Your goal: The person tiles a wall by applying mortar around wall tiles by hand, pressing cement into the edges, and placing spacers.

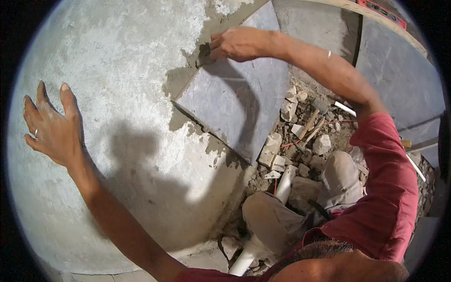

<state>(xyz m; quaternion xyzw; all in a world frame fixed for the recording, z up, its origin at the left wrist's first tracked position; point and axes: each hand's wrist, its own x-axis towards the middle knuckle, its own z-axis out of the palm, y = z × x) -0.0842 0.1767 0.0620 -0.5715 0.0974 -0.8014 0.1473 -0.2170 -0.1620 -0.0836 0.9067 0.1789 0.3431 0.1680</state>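
My left hand [54, 127] lies spread against the plastered wall [117, 61], with a ring on one finger. My right hand [235, 44] is closed at the upper left edge of a grey tile [225, 98], where wet mortar [204, 54] shows beside the fingertips. What the right fingers hold, if anything, is hidden. The tile stands tilted against the wall, and mortar is smeared along its edges. My arm's shadow falls across its face.
Broken stones [322, 144], rubble and a hammer [312, 120] lie on the ground by my knees. A white pipe [285, 184] rises from the rubble. Larger grey slabs [399, 70] stand at the right, and a red spirit level [383, 13] rests at the top right.
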